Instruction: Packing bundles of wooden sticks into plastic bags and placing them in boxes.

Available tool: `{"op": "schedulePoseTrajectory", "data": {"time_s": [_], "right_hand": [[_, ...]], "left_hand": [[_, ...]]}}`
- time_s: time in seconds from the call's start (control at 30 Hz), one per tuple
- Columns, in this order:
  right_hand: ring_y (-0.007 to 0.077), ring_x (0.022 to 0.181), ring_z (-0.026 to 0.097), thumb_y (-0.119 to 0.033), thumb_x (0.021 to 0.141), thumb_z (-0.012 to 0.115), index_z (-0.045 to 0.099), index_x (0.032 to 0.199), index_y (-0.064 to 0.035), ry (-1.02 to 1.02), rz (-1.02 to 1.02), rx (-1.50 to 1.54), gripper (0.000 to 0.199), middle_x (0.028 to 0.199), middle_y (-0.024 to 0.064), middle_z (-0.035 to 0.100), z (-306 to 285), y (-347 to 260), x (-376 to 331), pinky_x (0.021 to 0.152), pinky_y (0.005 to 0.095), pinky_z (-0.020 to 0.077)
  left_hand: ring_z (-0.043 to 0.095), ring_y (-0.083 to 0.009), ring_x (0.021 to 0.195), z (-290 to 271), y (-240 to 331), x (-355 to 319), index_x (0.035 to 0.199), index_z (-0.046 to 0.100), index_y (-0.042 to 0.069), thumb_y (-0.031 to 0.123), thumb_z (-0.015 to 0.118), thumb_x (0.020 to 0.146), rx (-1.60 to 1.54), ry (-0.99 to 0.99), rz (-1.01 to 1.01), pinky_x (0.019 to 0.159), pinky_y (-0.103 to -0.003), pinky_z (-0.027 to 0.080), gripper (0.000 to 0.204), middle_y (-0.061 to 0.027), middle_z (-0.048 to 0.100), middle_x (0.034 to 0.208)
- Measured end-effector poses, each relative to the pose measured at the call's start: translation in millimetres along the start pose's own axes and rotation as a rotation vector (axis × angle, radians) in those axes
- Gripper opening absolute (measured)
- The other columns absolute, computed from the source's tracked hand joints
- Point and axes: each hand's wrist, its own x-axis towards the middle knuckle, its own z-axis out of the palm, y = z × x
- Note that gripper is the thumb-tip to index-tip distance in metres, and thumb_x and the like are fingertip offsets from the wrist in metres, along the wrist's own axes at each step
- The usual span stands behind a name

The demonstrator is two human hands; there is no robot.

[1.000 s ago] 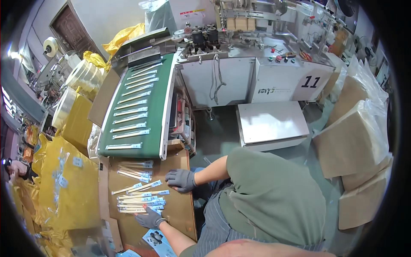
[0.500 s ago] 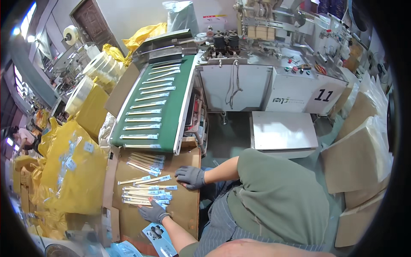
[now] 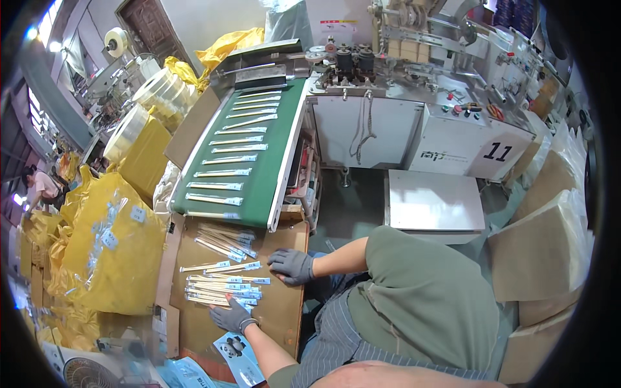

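Both my hands wear grey gloves with some fingertips bare. My left hand [image 3: 231, 317] lies with its fingers stretched out at the near edge of a pile of paper-and-film wrapped chopsticks [image 3: 220, 289] on the brown tabletop [image 3: 272, 330]. Its fingertips touch the lowest packets. Farther right, my right hand [image 3: 291, 266] rests flat on the table's right edge, close to the packets' blue ends, and holds nothing. Another bunch of wrapped chopsticks [image 3: 223, 242] lies fanned beyond the pile, below the conveyor's end.
A green conveyor belt [image 3: 259, 174] carries a row of wrapped chopsticks to the table. Left stands a large yellow bag [image 3: 123, 258]. A blue panda-printed packet [image 3: 239, 359] lies near my left forearm. A white machine cabinet [image 3: 362, 132] stands behind; cardboard [image 3: 530, 258] is at right.
The packets on the belt have advanced toward the table. My view has shifted slightly; both hands stay almost where they were.
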Motion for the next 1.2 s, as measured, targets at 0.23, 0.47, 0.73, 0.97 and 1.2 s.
{"op": "schedulePoseTrajectory", "data": {"time_s": [0.23, 0.47, 0.73, 0.97, 1.2], "right_hand": [[0.0321, 0.107, 0.054, -0.015, 0.074, 0.059, 0.057, 0.096, -0.004, -0.048, 0.035, 0.0, 0.025, 0.105, 0.0141, 0.057, -0.3, -2.6, 0.8, 0.094, 0.0436, 0.0422], [0.032, 0.106, 0.054, -0.014, 0.074, 0.059, 0.058, 0.095, -0.0039, -0.044, 0.042, -0.005, 0.024, 0.105, 0.0143, 0.057, -2.1, -1.4, 1.4, 0.092, 0.0424, 0.0433], [0.0323, 0.105, 0.054, -0.015, 0.074, 0.059, 0.058, 0.096, -0.0036, -0.061, 0.024, -0.018, 0.025, 0.106, 0.0149, 0.056, -4.1, -0.4, 1.1, 0.091, 0.0422, 0.0437], [0.0323, 0.106, 0.053, -0.015, 0.074, 0.059, 0.058, 0.096, -0.0036, -0.065, 0.03, 0.005, 0.026, 0.106, 0.0147, 0.056, -3.8, 0.5, 1.0, 0.091, 0.0424, 0.0436], [0.0338, 0.107, 0.053, -0.016, 0.074, 0.059, 0.058, 0.097, -0.0032, -0.07, 0.027, 0.007, 0.026, 0.106, 0.0158, 0.056, -6.7, -0.7, -0.1, 0.092, 0.0431, 0.0429]], "left_hand": [[0.047, -0.033, 0.122, -1.9, -1.7, -0.9, 0.13, 0.047, -0.003, 0.052, 0.056, 0.084, -0.008, 0.019, -0.003, 0.103, -0.043, 0.034, 0.072, -0.0197, 0.05, 0.132], [0.047, -0.0329, 0.122, 0.2, 1.8, 1.4, 0.13, 0.046, -0.003, 0.051, 0.056, 0.085, -0.011, -0.003, 0.0, 0.103, -0.043, 0.034, 0.071, -0.0196, 0.05, 0.131], [0.046, -0.0342, 0.121, -0.4, 3.5, -0.9, 0.13, 0.046, -0.003, 0.051, 0.057, 0.084, -0.031, 0.008, 0.0, 0.103, -0.044, 0.033, 0.072, -0.0201, 0.051, 0.131], [0.046, -0.0348, 0.121, 0.5, 1.8, 0.8, 0.128, 0.048, -0.004, 0.05, 0.059, 0.083, -0.032, 0.008, -0.002, 0.103, -0.044, 0.033, 0.071, -0.0211, 0.051, 0.13], [0.047, -0.0344, 0.121, 1.7, -0.2, 0.2, 0.127, 0.049, -0.003, 0.049, 0.059, 0.083, -0.034, 0.033, 0.017, 0.102, -0.044, 0.035, 0.069, -0.0204, 0.051, 0.129]]}}
